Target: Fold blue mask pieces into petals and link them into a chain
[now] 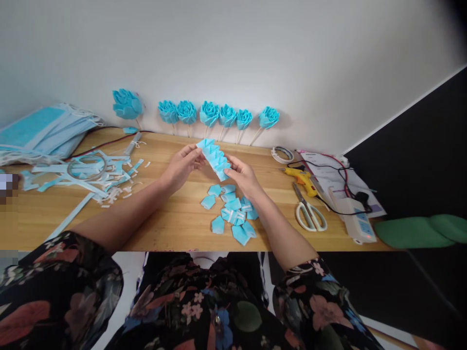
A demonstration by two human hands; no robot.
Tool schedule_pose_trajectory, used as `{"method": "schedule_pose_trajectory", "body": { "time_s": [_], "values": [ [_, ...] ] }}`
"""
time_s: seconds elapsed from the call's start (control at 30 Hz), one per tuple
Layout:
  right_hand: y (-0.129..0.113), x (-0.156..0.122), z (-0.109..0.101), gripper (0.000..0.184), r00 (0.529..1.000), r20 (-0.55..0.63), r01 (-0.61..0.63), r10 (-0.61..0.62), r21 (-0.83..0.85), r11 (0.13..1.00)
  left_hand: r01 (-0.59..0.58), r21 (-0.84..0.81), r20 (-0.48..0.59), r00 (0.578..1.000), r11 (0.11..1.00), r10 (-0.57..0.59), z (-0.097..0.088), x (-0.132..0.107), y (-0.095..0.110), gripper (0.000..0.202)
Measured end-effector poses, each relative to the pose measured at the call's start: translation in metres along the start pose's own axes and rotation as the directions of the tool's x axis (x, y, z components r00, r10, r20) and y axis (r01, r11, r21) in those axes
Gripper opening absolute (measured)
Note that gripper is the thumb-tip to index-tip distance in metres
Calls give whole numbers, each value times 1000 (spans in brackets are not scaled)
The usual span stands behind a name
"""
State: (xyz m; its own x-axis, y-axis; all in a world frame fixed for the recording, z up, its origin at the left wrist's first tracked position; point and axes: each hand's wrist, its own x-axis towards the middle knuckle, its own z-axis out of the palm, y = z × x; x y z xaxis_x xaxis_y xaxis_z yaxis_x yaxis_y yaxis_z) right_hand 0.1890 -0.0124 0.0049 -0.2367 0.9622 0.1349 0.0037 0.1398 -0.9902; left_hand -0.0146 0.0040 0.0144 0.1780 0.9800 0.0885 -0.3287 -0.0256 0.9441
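Between my two hands is a pleated strip of blue mask fabric (214, 158), its upper edge a row of pointed folds, held tilted above the table. My left hand (184, 165) pinches its upper left end. At the lower right end, my right hand (241, 176) grips it between thumb and fingers. Below the hands lies a loose group of folded blue petal pieces (230, 215), some with white strips across them. Several blue fabric roses (209, 113) on thin sticks lean against the wall beyond my hands.
Left are stacked face masks (40, 129), blue and white scraps (113, 187) and a clear tape roll (86, 167). Right are a white tape roll (282, 155), yellow glue gun (302, 180), scissors (310, 211), papers (321, 167), a power strip (355, 221) with cables and a green object (408, 231).
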Motion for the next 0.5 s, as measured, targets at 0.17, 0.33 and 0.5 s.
{"method": "schedule_pose_trajectory", "body": {
  "time_s": [0.17, 0.33, 0.5],
  "values": [
    [5, 1, -2, 54, 1000, -9, 3, -3, -44, 999, -42, 199, -87, 994, 979, 60, -8, 4, 1, 33],
    [12, 4, -6, 55, 1000, -24, 8, -10, -89, 996, -107, 399, -62, 988, 911, 143, -18, 11, 0, 31],
    [17, 8, -11, 53, 991, -133, 10, -32, -166, 986, -11, 565, -159, 980, 825, 122, -27, 16, 0, 23]
  ]
}}
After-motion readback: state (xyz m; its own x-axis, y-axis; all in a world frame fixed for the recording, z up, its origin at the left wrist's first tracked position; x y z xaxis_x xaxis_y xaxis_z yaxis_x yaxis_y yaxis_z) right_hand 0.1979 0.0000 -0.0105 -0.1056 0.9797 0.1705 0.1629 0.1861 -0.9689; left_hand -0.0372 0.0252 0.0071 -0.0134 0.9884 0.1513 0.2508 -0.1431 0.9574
